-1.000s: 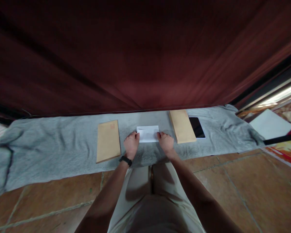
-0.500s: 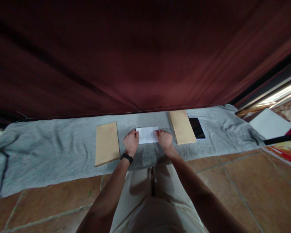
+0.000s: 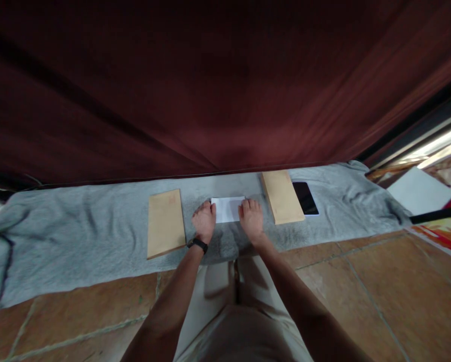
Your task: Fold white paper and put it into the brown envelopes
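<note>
A white folded sheet of paper (image 3: 228,208) lies on a grey cloth (image 3: 78,231) spread on the floor. My left hand (image 3: 204,221), with a black wristband, rests with curled fingers on the paper's left edge. My right hand (image 3: 251,217) lies with fingers stretched flat on its right part. A tan envelope (image 3: 165,223) lies to the left of my hands, and a second tan envelope (image 3: 282,196) to the right.
A dark phone (image 3: 305,197) lies beside the right envelope. A dark red curtain (image 3: 210,85) hangs behind the cloth. Brown floor tiles (image 3: 379,281) surround my knees. White paper (image 3: 417,191) and colourful sheets (image 3: 442,234) lie at the far right.
My right hand has slid left over the paper, so less of the sheet shows. My left hand has barely moved.
</note>
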The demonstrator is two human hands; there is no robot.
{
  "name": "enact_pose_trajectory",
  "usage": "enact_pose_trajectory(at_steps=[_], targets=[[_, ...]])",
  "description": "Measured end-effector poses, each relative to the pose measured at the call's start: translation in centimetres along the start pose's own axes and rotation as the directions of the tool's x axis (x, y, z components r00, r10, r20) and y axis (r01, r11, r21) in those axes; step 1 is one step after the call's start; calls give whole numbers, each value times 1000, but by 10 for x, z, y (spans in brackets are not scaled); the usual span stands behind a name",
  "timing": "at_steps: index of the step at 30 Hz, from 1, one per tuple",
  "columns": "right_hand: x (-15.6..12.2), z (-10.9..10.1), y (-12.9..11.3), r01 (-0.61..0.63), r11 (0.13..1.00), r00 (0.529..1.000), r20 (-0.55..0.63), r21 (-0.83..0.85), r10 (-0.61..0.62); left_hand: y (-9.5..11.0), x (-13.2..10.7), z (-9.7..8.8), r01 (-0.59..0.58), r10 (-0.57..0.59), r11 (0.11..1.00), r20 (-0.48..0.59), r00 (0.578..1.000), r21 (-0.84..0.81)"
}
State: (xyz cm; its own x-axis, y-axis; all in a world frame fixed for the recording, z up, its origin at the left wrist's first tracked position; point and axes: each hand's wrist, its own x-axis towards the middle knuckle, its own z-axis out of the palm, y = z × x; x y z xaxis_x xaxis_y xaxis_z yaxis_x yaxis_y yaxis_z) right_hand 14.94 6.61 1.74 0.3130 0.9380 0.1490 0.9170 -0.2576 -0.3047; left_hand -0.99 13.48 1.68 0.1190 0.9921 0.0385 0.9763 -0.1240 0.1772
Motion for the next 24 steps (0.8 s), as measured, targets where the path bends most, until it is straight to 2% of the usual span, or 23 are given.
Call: enact_pose_trajectory(at_steps=[2, 4, 10, 13, 16, 19, 21, 24], targets=[[-9, 7, -7, 145, 986, 989, -20, 82, -144, 1, 0, 0, -3, 3, 1000, -3, 1000, 4], [-16, 16, -12, 236, 965, 972, -25, 115, -235, 1, 0, 0, -2, 2, 1000, 0, 1000, -2], [-26, 32, -15, 225, 972, 974, 7, 65, -226, 0, 3, 0, 42, -40, 994, 24, 999, -103], [-27, 33, -15, 219, 974, 976, -1, 56, -220, -1, -2, -2, 31, -40, 982, -43, 998, -187], [-28, 34, -15, 218, 975, 976, -6, 45, -218, -1, -20, 0, -168, 129, 944, -149, 980, -283], [-29, 35, -14, 238, 971, 971, 11, 27, -238, 0, -46, 8, -395, 366, 859, -150, 919, -327], [-29, 36, -12, 248, 969, 968, 24, 16, -248, 0, -61, 16, -446, 432, 843, -114, 895, -300], [-30, 40, -11, 256, 967, 966, 17, 3, -256, -2, -70, 24, -449, 446, 866, -68, 893, -218]])
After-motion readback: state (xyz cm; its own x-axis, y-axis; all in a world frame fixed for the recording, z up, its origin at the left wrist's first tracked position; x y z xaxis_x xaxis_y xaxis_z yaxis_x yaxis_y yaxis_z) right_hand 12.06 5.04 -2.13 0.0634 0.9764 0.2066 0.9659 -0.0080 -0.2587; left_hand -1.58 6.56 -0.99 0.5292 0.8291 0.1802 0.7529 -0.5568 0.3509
